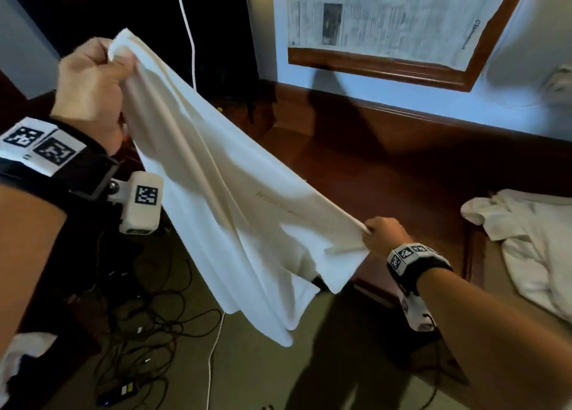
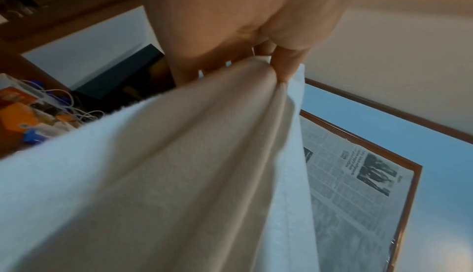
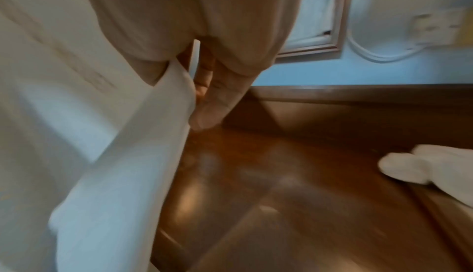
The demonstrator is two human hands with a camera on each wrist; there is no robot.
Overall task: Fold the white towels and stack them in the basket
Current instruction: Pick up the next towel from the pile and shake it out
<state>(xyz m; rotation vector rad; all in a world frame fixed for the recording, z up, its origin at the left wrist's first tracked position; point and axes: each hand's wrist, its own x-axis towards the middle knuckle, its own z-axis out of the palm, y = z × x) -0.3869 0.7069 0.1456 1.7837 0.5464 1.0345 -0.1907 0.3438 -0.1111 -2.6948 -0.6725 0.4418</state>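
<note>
A white towel (image 1: pixel 235 199) hangs stretched in the air between my two hands. My left hand (image 1: pixel 93 91) grips one bunched corner high at the left; the left wrist view shows my left hand (image 2: pixel 276 64) pinching the gathered towel (image 2: pixel 179 175). My right hand (image 1: pixel 380 236) pinches the opposite edge lower at the right, above a dark wooden surface. In the right wrist view my right hand (image 3: pixel 199 102) holds the towel (image 3: pixel 76 134) along its edge. The towel's lower part droops loose below both hands. No basket is in view.
A crumpled pile of white towels (image 1: pixel 532 248) lies at the right on the wooden surface (image 1: pixel 387 168). Tangled black cables (image 1: pixel 148 317) cover the floor at lower left. A framed newspaper (image 1: pixel 387 16) hangs on the wall behind.
</note>
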